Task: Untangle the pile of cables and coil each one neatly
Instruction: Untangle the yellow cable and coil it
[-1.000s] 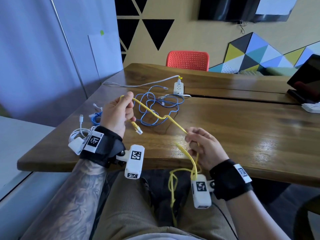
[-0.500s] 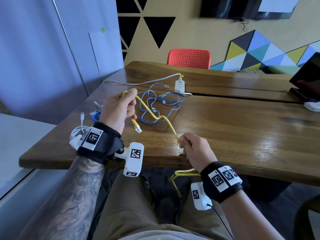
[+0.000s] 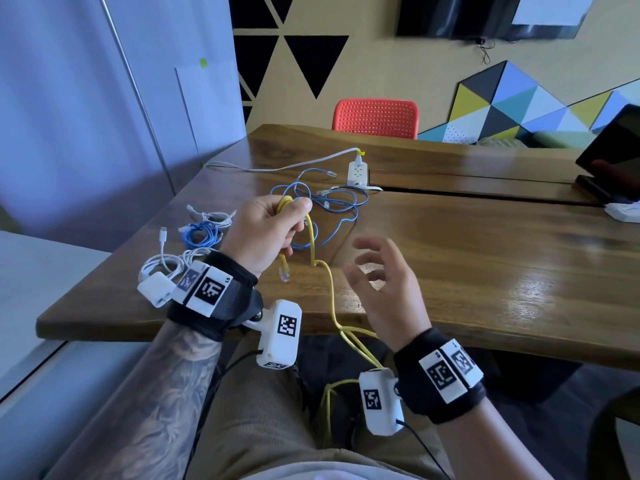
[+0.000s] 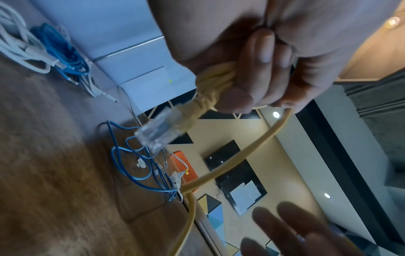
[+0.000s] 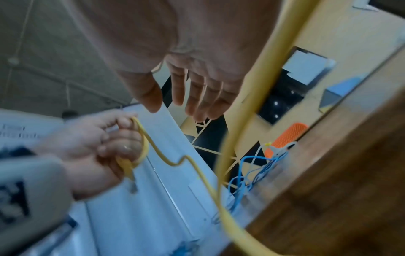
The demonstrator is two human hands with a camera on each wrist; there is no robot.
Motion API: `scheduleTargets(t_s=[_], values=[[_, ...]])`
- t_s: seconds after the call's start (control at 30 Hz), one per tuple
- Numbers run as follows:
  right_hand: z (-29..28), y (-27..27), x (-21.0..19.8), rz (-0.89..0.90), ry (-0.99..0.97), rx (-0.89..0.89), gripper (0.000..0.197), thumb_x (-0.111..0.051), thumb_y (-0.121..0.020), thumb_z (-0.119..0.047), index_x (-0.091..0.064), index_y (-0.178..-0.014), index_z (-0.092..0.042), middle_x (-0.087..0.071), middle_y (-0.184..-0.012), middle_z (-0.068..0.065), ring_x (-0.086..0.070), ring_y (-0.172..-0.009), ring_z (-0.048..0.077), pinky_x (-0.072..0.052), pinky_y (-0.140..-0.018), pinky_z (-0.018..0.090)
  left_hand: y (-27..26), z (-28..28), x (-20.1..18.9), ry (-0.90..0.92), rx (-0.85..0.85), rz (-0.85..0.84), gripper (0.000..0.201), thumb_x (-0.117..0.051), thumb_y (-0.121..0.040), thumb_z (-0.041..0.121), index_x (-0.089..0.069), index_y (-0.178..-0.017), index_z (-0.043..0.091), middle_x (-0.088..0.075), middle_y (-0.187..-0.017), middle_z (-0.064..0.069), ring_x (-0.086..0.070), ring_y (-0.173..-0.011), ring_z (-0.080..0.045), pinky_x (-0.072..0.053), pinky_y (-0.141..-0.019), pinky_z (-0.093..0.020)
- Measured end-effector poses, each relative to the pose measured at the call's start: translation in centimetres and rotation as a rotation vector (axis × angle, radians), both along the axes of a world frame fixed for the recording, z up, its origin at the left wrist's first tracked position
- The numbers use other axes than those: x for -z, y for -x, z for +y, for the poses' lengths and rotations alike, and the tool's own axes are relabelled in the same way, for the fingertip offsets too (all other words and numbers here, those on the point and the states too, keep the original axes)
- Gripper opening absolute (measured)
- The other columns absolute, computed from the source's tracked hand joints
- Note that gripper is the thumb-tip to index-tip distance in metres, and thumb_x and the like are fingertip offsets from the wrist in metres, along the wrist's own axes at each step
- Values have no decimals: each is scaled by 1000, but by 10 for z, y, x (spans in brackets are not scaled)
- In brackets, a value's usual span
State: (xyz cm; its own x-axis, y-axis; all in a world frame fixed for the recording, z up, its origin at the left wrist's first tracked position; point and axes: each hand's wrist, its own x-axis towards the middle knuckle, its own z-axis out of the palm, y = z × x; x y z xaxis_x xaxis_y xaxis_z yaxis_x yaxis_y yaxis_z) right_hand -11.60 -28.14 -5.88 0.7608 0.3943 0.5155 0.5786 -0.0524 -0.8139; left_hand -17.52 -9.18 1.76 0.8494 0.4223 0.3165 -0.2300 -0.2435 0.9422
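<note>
My left hand (image 3: 273, 226) grips a small loop of the yellow network cable (image 3: 330, 292) above the table; its clear plug (image 3: 284, 271) dangles below the fist. In the left wrist view the fingers (image 4: 260, 69) curl round the yellow cable (image 4: 241, 155) just behind the plug (image 4: 160, 129). From the fist the cable runs down over the table's front edge into my lap. My right hand (image 3: 377, 278) hovers to the right of the cable with fingers spread and holds nothing; the right wrist view shows the empty palm (image 5: 197, 69) beside the yellow cable (image 5: 263, 86).
A loose tangle of blue cable (image 3: 332, 206) lies on the wooden table (image 3: 485, 258) beyond my left hand. A coiled blue cable (image 3: 201, 235) and white charger cables (image 3: 166, 268) sit at the left. A white power strip (image 3: 356, 171), a red chair (image 3: 375, 117) and a dark tablet (image 3: 613, 161) stand farther off.
My right hand let go of the yellow cable and opened beside it. My left hand drew its part of the cable into a tighter loop in its fist.
</note>
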Motion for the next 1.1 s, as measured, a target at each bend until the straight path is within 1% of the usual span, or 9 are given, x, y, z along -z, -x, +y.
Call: scheduleTargets(t_s=[0.13, 0.27, 0.37, 0.47, 0.6, 0.73, 0.8, 0.97, 1.1], values=[[7, 1, -3, 150, 59, -113, 31, -75, -89, -18, -60, -115, -27, -71, -107, -10, -66, -101, 3, -51, -85, 25, -2, -9, -4, 203, 61, -68, 36, -61, -86, 33, -50, -58, 13, -29, -43, 6, -25, -38, -13, -39, -46, -26], [19, 8, 5, 251, -94, -134, 14, -66, -96, -12, -58, -97, -23, -66, -75, -1, -57, -61, 16, -49, -59, 33, -2, -8, -9, 293, 55, -121, 36, -61, -90, 30, -48, -61, 12, -29, -42, 8, -24, -37, -12, -38, -49, -27], [17, 4, 7, 143, -158, 3, 16, -64, -99, -18, -57, -91, -30, -63, -73, 1, -51, -55, 18, -47, -54, 36, -1, 1, -8, 245, -21, -108, 40, -57, -99, 23, -48, -62, 12, -29, -41, 9, -24, -37, -11, -38, -49, -28], [13, 0, 3, 53, -96, 15, 11, -64, -98, -16, -61, -92, -25, -62, -71, 5, -49, -55, 24, -45, -53, 36, 2, 9, -6, 204, -53, -112, 40, -59, -98, 26, -51, -61, 12, -30, -42, 8, -26, -36, -10, -39, -48, -26], [6, 2, -2, 7, 108, -173, 9, -64, -98, -16, -68, -90, -18, -52, -62, -16, -44, -58, 4, -37, -58, 16, 2, 15, -10, 190, -54, -103, 43, -58, -100, 24, -54, -58, 16, -30, -44, 6, -27, -37, -11, -41, -48, -26], [-2, 11, -16, 373, -38, -544, 21, -62, -94, -34, -68, -79, -21, -45, -67, 1, -31, -54, 9, -27, -52, 23, -1, 15, -6, 211, -28, -57, 45, -56, -100, 26, -54, -56, 18, -29, -45, 6, -26, -38, -11, -39, -48, -26], [-8, 14, -27, 381, -96, -597, 24, -60, -94, -32, -66, -75, -19, -50, -67, -5, -33, -53, 6, -29, -52, 18, -2, 14, 1, 195, -5, -8, 42, -54, -101, 27, -51, -62, 12, -28, -44, 8, -25, -38, -11, -37, -49, -27], [-20, 15, -49, -6, -62, -409, 35, -71, -90, -48, -59, -72, -20, -45, -62, -11, -37, -57, 6, -32, -54, 22, 0, 4, 14, 104, 45, 63, 44, -55, -101, 32, -51, -62, 11, -27, -48, 2, -25, -44, -17, -39, -47, -27], [-29, -7, -65, -51, -235, -89, 27, -62, -98, -30, -66, -74, -21, -48, -56, -15, -37, -53, 1, -32, -53, 17, 6, -7, 22, 72, 189, 204, 48, -62, -92, 46, -54, -54, 18, -31, -55, -4, -30, -41, -16, -41, -44, -25]])
